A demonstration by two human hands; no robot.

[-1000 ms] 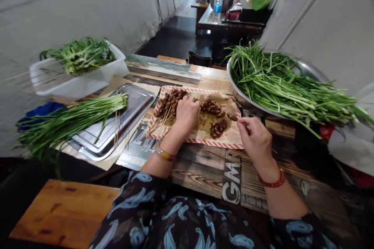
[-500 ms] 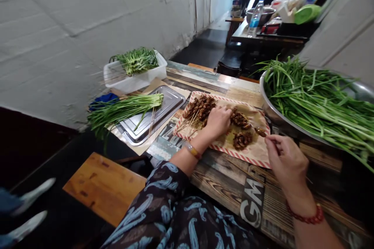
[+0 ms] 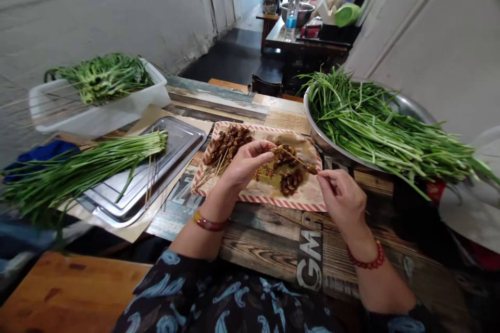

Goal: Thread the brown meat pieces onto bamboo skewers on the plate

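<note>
My right hand point(image 3: 346, 200) pinches a thin wooden skewer point(image 3: 297, 158) with a dark brown, glazed piece point(image 3: 311, 168) threaded near its fingers. The skewer slants up toward my left hand point(image 3: 250, 164). Thumb and fingers of that hand are drawn together near its far end; what they hold is hidden. Below is a paper-lined tray point(image 3: 250, 199) with a red-and-white striped rim. Loose dark pieces point(image 3: 291, 182) lie on its right part. Filled skewers point(image 3: 228, 145) are piled at its left end, their bare sticks pointing toward me.
A metal bowl point(image 3: 312, 132) heaped with long green stalks point(image 3: 375, 130) stands at right. On the left, more stalks point(image 3: 117, 158) and sticks lie across a metal lid point(image 3: 183, 140). Behind is a white bin point(image 3: 128, 106) of greens. A wooden stool point(image 3: 74, 291) is at lower left.
My left hand has lifted from the dark pieces and come up near the skewer's far end. My right hand still holds the skewer, now raised over the tray. The view has turned right.
</note>
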